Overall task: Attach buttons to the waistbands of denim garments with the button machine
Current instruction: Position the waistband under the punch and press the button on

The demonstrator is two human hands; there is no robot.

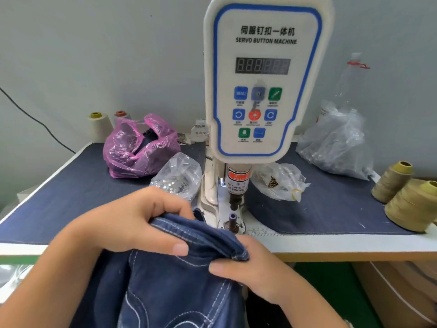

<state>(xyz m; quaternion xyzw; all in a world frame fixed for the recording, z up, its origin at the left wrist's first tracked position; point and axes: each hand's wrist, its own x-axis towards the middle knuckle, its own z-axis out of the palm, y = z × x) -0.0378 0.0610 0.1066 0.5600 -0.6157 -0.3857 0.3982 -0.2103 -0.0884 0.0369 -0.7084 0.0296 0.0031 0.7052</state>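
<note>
Denim garment [179,287] lies at lower centre of the frame, its waistband [201,235] raised just in front of the button machine [264,79]. Left hand [132,223] grips the waistband, fingers curled over its top edge, thumb beneath. Right hand [257,268] pinches the waistband's right end. The machine's lower die [233,221] stands just beyond the fabric. Clear bag of buttons [179,176] rests on the surface [71,185], left of the machine.
</note>
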